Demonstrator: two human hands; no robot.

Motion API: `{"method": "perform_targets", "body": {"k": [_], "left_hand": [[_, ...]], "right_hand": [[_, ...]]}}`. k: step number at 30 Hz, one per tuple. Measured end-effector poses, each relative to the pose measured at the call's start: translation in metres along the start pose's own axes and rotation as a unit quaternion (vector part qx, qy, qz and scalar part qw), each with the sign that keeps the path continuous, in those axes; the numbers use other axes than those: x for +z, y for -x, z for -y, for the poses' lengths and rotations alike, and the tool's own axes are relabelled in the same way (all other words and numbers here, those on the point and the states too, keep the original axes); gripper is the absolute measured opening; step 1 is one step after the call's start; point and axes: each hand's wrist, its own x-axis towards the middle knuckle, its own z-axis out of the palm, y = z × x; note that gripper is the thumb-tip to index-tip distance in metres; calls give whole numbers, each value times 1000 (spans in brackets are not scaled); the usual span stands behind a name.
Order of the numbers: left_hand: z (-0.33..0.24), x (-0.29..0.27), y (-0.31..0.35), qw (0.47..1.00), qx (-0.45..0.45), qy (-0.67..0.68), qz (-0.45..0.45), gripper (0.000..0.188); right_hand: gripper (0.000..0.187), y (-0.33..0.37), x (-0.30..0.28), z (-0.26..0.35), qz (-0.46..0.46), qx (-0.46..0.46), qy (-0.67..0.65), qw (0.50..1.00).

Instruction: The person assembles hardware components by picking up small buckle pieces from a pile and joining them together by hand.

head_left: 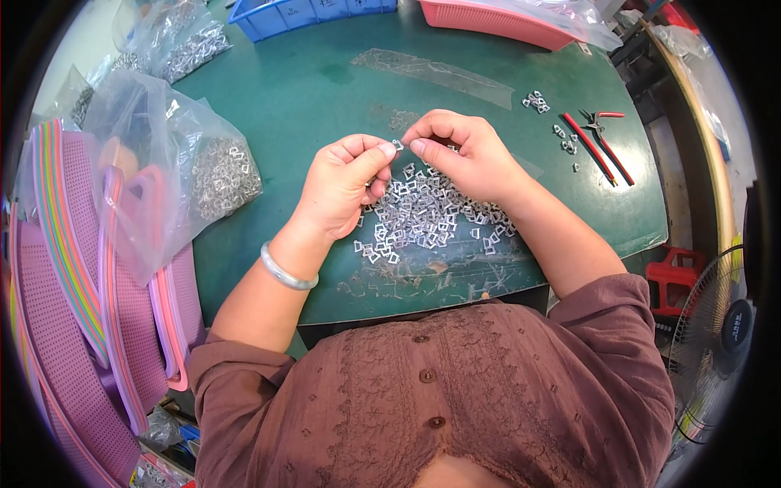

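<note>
Between thumb and forefinger, my left hand (346, 180) pinches a small silvery metal buckle (398, 145). My right hand (465, 154) is closed just to the right of it, thumb against forefinger; whatever its fingertips hold is too small to make out. Below both hands, a loose pile of small metal buckles (423, 210) is spread over the green tabletop (293, 89). Part of the pile is hidden under my right hand and wrist.
At left, a clear bag of metal pieces (224, 179) stands by stacked purple baskets (61, 285). Red-handled pliers (598, 142) lie at right near a few loose buckles (567, 140). A blue bin (309, 16) and pink basket (496, 24) line the far edge. A fan (708, 325) stands lower right.
</note>
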Motion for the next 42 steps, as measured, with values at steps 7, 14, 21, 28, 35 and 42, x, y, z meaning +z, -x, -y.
{"method": "perform_targets", "body": {"k": [7, 14, 21, 28, 35, 42], "left_hand": [[4, 6, 2, 993, 74, -84, -37, 8], [4, 4, 2, 998, 42, -47, -17, 14], [3, 3, 2, 999, 24, -38, -5, 17], [3, 3, 2, 999, 18, -38, -1, 17], [3, 2, 1, 1000, 23, -17, 9, 16], [4, 2, 1, 1000, 22, -8, 13, 14]], "right_hand": [[14, 0, -3, -1, 48, 92, -22, 994], [13, 0, -3, -3, 43, 128, -80, 988], [13, 0, -3, 0, 41, 131, -95, 986], [12, 0, -3, -3, 36, 115, -88, 989], [10, 0, -2, -3, 33, 90, -108, 990], [10, 0, -2, -2, 32, 91, -112, 989]]}}
